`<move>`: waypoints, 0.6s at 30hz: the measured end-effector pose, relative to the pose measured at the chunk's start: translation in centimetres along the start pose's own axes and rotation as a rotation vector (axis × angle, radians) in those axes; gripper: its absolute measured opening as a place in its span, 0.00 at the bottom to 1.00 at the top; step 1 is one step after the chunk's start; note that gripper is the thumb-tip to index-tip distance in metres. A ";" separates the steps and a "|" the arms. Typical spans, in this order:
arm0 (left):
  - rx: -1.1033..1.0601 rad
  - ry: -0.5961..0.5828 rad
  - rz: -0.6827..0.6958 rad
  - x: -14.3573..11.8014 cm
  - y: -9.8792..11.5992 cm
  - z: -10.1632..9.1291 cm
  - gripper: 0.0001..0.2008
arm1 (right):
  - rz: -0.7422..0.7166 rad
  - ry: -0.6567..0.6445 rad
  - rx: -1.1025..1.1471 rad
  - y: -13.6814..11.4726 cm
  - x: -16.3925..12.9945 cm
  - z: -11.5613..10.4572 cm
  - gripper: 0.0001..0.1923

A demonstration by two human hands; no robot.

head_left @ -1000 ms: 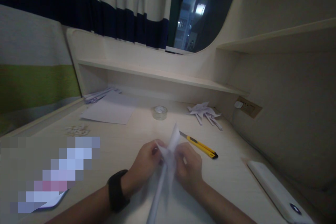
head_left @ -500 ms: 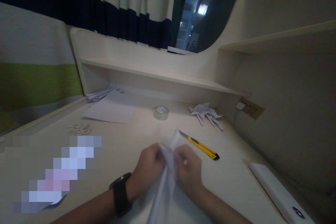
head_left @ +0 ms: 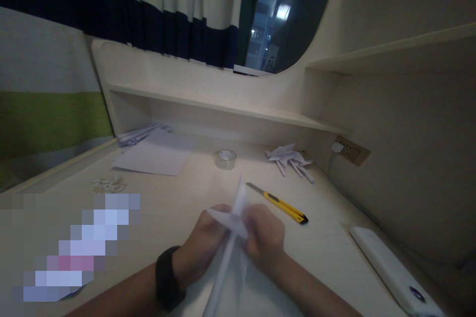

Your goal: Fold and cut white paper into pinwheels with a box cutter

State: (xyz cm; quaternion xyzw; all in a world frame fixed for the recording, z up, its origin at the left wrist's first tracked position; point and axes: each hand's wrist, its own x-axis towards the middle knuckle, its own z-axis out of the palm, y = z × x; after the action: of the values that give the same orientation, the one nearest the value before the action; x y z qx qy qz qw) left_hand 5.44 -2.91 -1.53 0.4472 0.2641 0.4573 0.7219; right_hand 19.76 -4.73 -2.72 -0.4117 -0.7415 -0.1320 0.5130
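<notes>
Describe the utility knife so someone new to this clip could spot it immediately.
On the pale desk, look just beyond the right hand that pinches folded paper. The knife lies flat there, blade pointing toward the tape roll. Its yellow-and-black body stands out from the white scraps around.

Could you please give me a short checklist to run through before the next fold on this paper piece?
1. Both hands on the paper: left hand and right hand pinch the folded white paper together: ok.
2. Paper tip free: it sticks up between the hands: ok.
3. Crease aligned: blurred, cannot tell.
4. Yellow utility knife apart from the hands: ok, but its blade looks extended: not ok.
5. Tape roll upright on the desk: ok.
</notes>
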 end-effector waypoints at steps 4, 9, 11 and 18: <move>0.235 0.043 0.129 0.3 0.1 -0.2 0.10 | 0.184 -0.017 0.050 -0.8 0.4 -0.1 0.09; 0.601 0.055 0.211 0.6 0.9 -0.8 0.04 | 0.377 -0.009 0.154 -1.2 0.9 -0.3 0.08; 0.754 0.016 0.278 0.7 1.3 -1.1 0.07 | 0.458 -0.007 0.191 -1.0 1.2 -0.5 0.08; 1.100 -0.045 0.524 0.9 1.1 -1.3 0.12 | 0.612 0.019 0.302 -0.7 1.9 -1.0 0.07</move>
State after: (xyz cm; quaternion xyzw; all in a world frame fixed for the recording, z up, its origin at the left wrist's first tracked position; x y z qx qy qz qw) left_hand 4.38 -1.39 -1.10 0.8141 0.3276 0.4069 0.2537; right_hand 19.60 -4.90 -0.47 -0.5332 -0.5900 0.1355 0.5909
